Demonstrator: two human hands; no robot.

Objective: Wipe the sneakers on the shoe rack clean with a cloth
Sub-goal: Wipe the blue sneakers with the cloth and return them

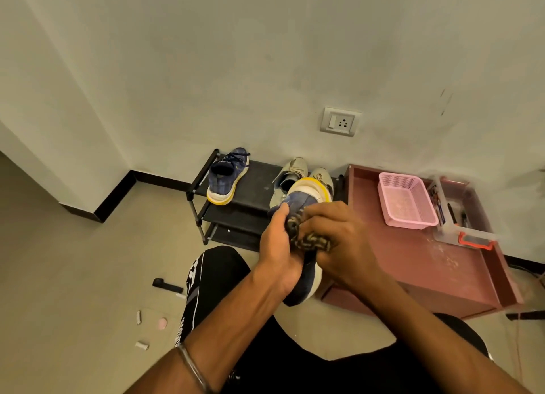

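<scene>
Beige tiled floor [73, 261], pale wall [206, 54], black shoe rack [253, 184] — holds blue sneaker [225, 181], grey pair [290, 172]. Left hand [277, 246] grips second blue sneaker [303, 199]; right hand [333, 237] clutches patterned cloth [309, 242] against it.

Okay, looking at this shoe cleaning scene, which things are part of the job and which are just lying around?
Part of the job:
- blue sneaker in hand, gripped by the left hand
- patterned cloth, held by the right hand
- blue sneaker on the rack
- beige sneakers
- shoe rack

Just lying about:
- pink basket
- clear box
- red cabinet
- wall socket
- floor scraps
</scene>
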